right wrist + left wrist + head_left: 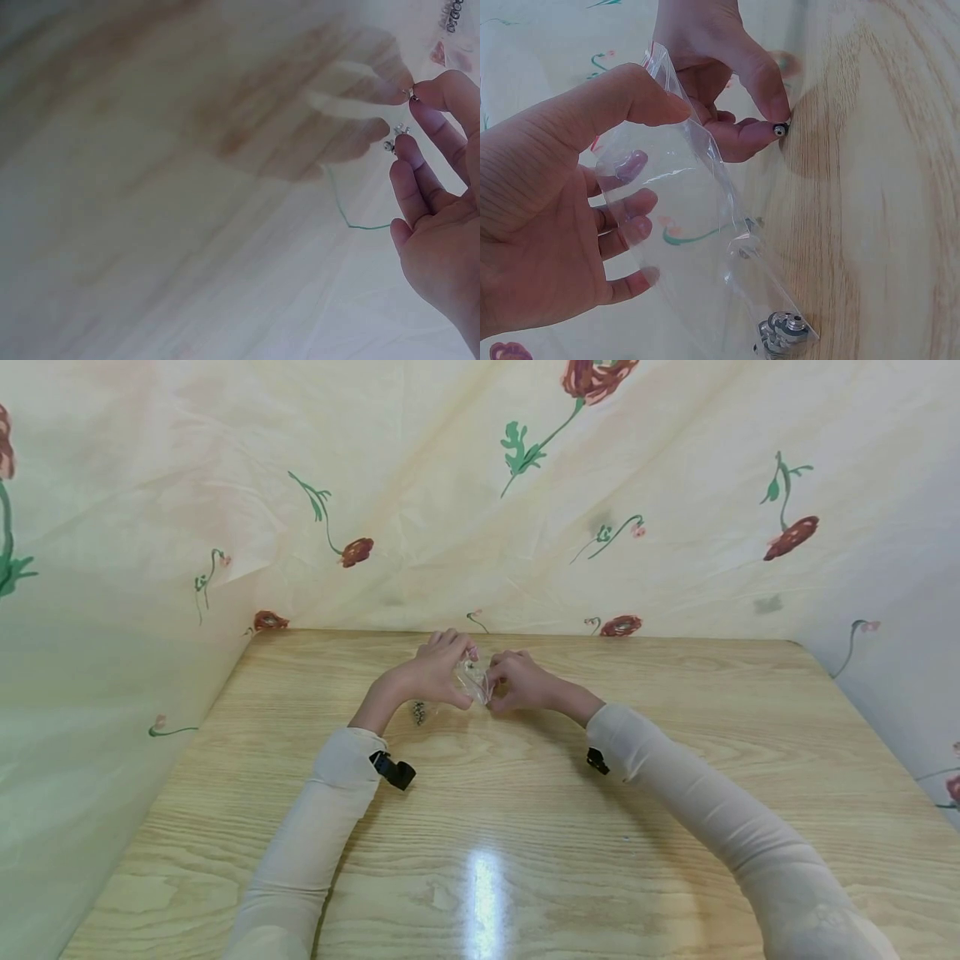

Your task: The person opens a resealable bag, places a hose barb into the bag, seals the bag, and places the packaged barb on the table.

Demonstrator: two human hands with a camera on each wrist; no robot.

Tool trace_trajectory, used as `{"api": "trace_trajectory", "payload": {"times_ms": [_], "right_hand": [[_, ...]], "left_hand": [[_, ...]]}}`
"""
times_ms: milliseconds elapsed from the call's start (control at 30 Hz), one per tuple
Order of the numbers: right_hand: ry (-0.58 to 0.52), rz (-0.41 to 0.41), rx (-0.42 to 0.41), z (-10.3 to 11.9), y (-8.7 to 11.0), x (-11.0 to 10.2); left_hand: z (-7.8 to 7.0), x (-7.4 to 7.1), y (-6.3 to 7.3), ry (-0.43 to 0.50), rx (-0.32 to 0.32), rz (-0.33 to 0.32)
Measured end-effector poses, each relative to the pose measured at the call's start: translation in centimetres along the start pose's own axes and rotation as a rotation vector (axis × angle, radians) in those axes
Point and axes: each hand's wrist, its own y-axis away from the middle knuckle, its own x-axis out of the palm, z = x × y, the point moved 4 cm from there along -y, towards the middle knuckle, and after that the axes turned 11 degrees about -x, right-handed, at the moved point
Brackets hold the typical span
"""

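Observation:
My left hand (pixel 562 172) holds a clear zip bag (pixel 697 217) near its mouth, thumb in front and fingers showing through the plastic. Several small metal fittings (pixel 784 331) lie in the bag's lower corner, close to the wooden tabletop. Beside the bag, my right hand (pixel 521 681) pinches one small black-and-silver fitting (pixel 780 130) between thumb and forefinger. In the right wrist view, more tiny metal pieces (pixel 396 140) appear near the other fingertips; whether those fingers touch them I cannot tell. The head view shows a small dark cluster (pixel 418 713) of fittings below the left hand.
The wooden table (pixel 525 827) spreads out around both arms. Close behind the hands hangs a flowered cloth (pixel 435 485), which also runs along the left and right sides. A dark strap with a camera (pixel 393 770) sits on the left wrist.

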Motion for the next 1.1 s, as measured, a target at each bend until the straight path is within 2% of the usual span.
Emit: {"api": "trace_trajectory", "payload": {"times_ms": [433, 767, 1100], "right_hand": [[0.021, 0.006, -0.002, 0.2, 0.5, -0.3], [0.024, -0.008, 0.028, 0.3, 1.3, -0.7], [0.042, -0.067, 0.011, 0.0, 2.1, -1.2]], "left_hand": [[-0.1, 0.0, 0.0, 0.004, 0.002, 0.002], [-0.1, 0.0, 0.0, 0.006, 0.009, 0.001], [0.0, 0.1, -0.1, 0.011, -0.003, 0.000]]}}
